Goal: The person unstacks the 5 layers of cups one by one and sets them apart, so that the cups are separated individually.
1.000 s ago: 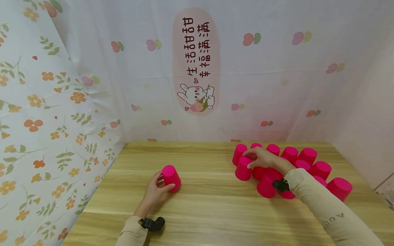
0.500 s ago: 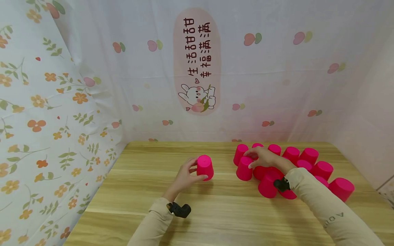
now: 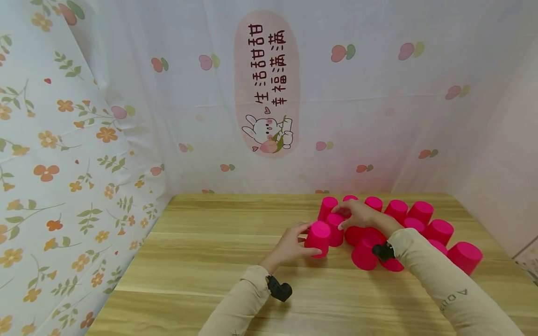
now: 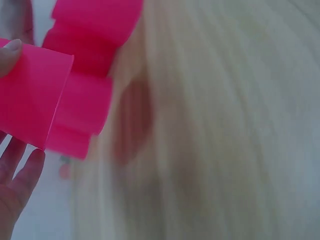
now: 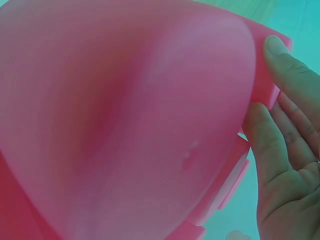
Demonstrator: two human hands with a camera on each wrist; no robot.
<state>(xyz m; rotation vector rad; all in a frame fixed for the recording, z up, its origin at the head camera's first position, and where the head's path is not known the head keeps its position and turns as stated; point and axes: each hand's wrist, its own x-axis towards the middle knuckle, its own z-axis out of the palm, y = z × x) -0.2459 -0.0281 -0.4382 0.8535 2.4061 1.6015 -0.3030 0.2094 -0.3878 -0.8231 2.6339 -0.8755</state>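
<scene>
My left hand (image 3: 290, 245) grips an upside-down bright pink plastic cup (image 3: 318, 239), thumb on the near side and fingers on the far side. In the left wrist view the rim of this cup (image 4: 30, 95) stands out in front of other pink cups, with a shadow on the wood beside them. My right hand (image 3: 360, 217) holds another upturned pink cup (image 3: 336, 231) between thumb and fingers, just behind the left one; the two overlap from the head camera. A large pink cup (image 5: 150, 110) fills most of the right wrist view, near my right thumb and fingers.
Several more upside-down pink cups crowd the right side of the wooden table (image 3: 201, 261), among them one at the right end (image 3: 465, 256) and one under my right wrist (image 3: 365, 252). A printed white cloth (image 3: 189, 116) hangs behind the table.
My left hand has carried its cup rightward across the table, from the left-centre up to the cup at my right hand. The right hand has stayed in place.
</scene>
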